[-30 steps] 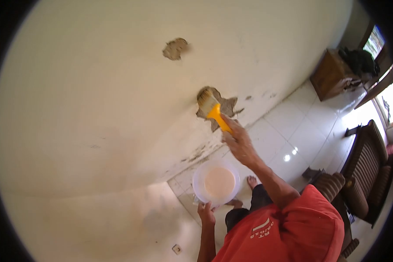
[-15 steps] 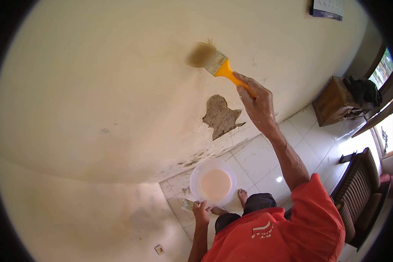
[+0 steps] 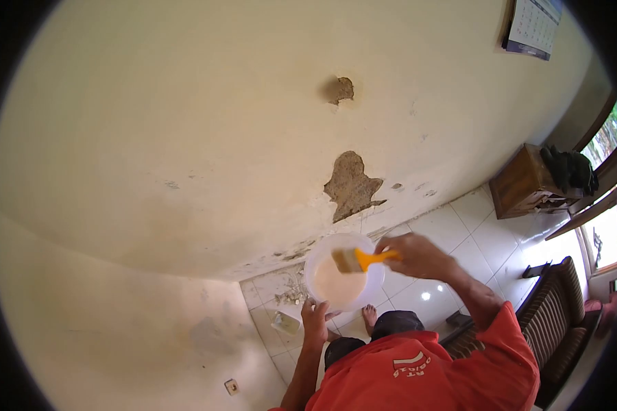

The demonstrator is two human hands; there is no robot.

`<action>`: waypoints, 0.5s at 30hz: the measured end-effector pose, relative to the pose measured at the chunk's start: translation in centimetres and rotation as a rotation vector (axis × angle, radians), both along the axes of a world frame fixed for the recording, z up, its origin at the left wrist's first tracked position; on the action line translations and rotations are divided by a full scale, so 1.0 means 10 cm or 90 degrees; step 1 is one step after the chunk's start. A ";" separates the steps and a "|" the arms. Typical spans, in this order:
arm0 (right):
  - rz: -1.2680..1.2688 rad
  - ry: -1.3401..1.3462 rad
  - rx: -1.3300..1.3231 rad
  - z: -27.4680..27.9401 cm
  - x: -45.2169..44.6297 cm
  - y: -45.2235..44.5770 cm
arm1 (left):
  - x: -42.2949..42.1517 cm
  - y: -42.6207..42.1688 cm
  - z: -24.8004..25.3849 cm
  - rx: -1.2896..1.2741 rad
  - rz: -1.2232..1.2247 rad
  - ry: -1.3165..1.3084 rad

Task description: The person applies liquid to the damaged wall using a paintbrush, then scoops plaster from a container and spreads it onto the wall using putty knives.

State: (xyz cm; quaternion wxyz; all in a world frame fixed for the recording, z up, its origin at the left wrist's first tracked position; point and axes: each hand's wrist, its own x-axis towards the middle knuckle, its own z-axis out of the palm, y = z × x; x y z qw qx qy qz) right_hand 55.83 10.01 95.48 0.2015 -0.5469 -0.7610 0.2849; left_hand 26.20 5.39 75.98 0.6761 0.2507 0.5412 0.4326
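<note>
Overhead, the brush (image 3: 350,261) hung above the pale liquid (image 3: 335,283) in the bucket (image 3: 317,255), its handle in the right hand's (image 3: 416,256) closed grip, while the left hand (image 3: 315,320), partly curled, held the bucket's rim near the wall (image 3: 206,137).

A person's left hand (image 3: 315,316) holds the rim of a round translucent plastic bucket (image 3: 336,242), with pale pinkish liquid (image 3: 334,286) inside; a yellow-handled flat brush (image 3: 365,260) in the right hand (image 3: 418,256) is over it. On the cream plaster wall (image 3: 219,123) ahead, a small jagged brown patch (image 3: 345,89) sits above a large jagged brown patch (image 3: 353,186). Right: a white paper calendar (image 3: 533,29) on the wall, a boxy brown wooden cabinet (image 3: 516,181) and a striped brown sofa (image 3: 562,308).
</note>
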 end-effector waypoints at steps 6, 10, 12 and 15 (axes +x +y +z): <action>0.124 -0.324 -0.022 -1.30 -0.57 0.03 | 0.23 0.07 0.31 0.024 -0.033 -0.030; 0.118 -0.126 -0.030 -1.19 -0.55 0.02 | 0.32 0.10 0.40 0.010 -0.054 -0.021; 0.105 -0.052 0.014 -1.34 -0.55 -0.01 | 0.36 0.10 0.34 0.027 -0.062 -0.072; 0.104 -0.007 0.046 -1.24 -0.54 -0.08 | 0.43 0.11 0.35 0.029 -0.078 -0.066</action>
